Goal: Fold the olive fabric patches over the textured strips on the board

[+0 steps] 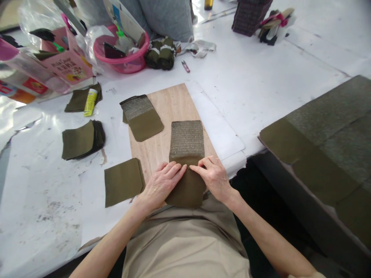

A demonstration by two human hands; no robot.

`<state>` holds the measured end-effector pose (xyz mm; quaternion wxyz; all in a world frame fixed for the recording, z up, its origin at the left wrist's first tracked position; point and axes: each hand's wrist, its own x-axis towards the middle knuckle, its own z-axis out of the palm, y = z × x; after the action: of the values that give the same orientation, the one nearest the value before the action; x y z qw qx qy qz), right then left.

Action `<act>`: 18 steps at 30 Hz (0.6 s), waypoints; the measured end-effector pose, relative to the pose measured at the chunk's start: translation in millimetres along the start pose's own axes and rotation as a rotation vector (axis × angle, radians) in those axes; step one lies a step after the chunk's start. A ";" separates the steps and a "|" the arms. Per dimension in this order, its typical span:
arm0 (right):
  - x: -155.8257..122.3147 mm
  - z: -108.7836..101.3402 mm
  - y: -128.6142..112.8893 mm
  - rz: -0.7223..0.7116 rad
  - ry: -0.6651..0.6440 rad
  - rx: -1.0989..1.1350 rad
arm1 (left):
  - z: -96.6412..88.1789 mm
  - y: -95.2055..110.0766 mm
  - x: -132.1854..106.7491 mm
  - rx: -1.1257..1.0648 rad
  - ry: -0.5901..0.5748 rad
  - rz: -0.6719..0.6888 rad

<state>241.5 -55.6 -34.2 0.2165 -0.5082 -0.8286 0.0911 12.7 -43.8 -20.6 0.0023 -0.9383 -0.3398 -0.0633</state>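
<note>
Left hand (164, 180), fingers lying together, and right hand (214, 175), thumb and forefinger drawn close, meet on the olive part of a two-tone fabric piece (187, 139) at the near end of a plywood board (171, 94); I cannot tell whether either pinches cloth. From them, an olive fabric piece (123, 183) lies at nine o'clock and a yellow tube (90, 102) at ten. Farther across the bench (275, 65), a pink plastic basket (124, 67) stands at eleven and thread snips (186, 66) lie at twelve.
</note>
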 end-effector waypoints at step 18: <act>-8.1 -5.5 2.5 -0.005 0.036 -0.009 | -7.0 6.1 10.6 -0.011 -0.130 0.013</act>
<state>249.1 -62.0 -32.4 0.2291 -0.5086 -0.8263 0.0776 23.8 -42.1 -12.1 -0.0244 -0.9427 -0.3329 -0.0039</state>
